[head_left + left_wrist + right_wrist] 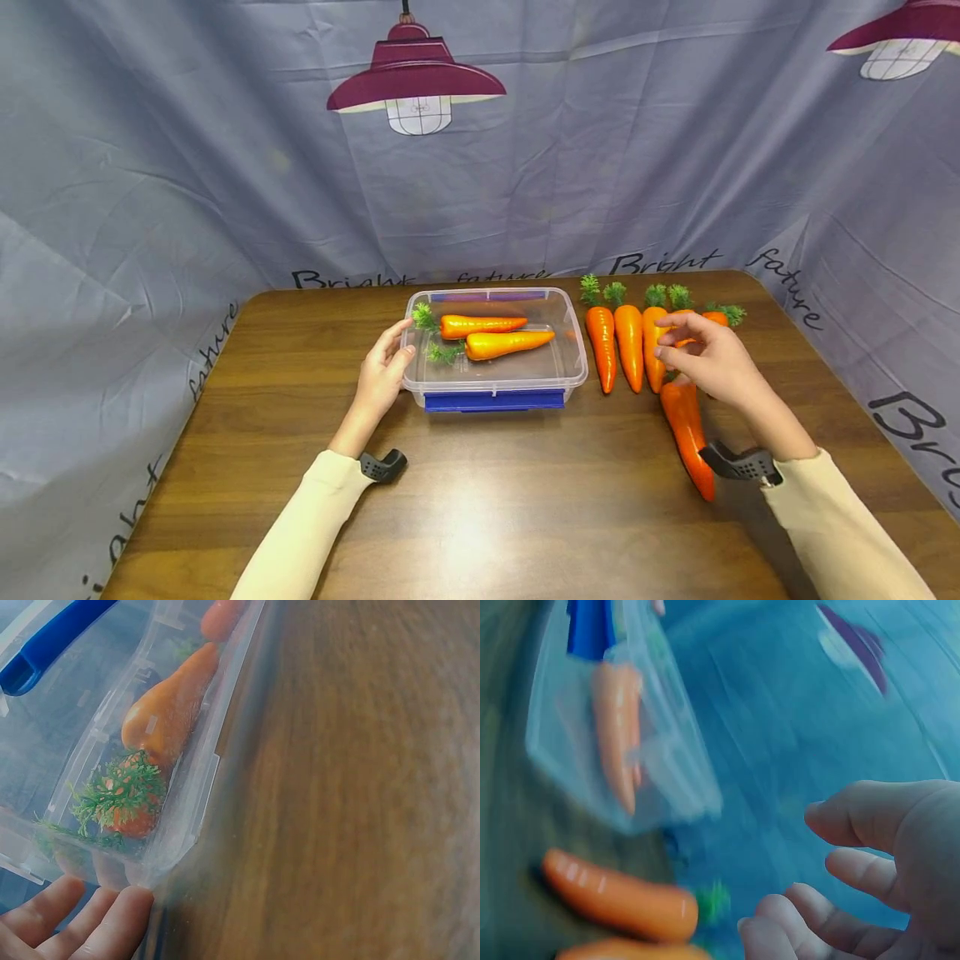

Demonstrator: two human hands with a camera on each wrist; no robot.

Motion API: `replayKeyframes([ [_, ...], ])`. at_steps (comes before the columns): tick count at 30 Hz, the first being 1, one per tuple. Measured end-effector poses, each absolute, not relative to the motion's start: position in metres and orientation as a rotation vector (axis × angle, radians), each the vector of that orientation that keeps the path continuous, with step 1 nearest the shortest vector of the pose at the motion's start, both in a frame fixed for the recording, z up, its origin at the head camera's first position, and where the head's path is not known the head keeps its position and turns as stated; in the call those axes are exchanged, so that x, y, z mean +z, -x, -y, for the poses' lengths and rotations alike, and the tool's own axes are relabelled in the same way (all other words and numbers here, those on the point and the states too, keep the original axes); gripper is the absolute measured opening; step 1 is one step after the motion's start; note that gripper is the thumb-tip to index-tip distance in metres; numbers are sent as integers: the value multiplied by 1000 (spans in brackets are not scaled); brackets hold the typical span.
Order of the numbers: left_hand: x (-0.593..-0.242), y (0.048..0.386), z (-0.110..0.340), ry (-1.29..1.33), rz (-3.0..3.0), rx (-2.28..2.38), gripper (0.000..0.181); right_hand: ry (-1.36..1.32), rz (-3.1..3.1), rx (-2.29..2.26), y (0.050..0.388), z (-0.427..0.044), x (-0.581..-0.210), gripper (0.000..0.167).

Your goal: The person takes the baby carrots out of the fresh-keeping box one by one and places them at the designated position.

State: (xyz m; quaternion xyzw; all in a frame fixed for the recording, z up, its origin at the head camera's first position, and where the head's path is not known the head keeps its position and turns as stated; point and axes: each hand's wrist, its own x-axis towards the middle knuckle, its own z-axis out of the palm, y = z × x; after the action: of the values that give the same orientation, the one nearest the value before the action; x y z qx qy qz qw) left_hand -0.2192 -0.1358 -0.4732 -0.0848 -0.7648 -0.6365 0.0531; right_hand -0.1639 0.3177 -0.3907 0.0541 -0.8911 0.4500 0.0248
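Note:
A clear plastic box [517, 377] with blue clips stands near the back middle of the table, with an orange-red carrot [483, 327] and a yellow-orange carrot [510, 344] in it, both lying sideways with green tops to the left. My left hand [384, 371] touches the box's left side with its fingertips; the left wrist view shows those fingers [112, 922] against the clear wall. Over the row of carrots on the right hovers my right hand [708, 354], fingers apart and loosely bent, nothing between them. Under it, an orange carrot [655, 354] and others are partly hidden.
An orange-red carrot [602, 350] and an orange carrot [630, 346] lie just right of the box, green tops toward the back. Nearer the front, a larger red-orange carrot [690, 437] lies slanted by the right wrist. Cloth [525, 183] hangs behind the brown table [480, 483].

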Motion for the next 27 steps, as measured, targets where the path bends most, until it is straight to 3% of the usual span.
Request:
replayKeyframes([
  [8,-475,219,135,290,2302,-1937,46,-487,2913,1182,208,-244,-362,40],
  [14,-474,220,136,284,2302,-1943,46,-714,2982,1135,237,-192,-369,41],
  [27,-473,219,136,268,2316,-1942,46,-808,3130,1023,266,-134,-396,44],
])
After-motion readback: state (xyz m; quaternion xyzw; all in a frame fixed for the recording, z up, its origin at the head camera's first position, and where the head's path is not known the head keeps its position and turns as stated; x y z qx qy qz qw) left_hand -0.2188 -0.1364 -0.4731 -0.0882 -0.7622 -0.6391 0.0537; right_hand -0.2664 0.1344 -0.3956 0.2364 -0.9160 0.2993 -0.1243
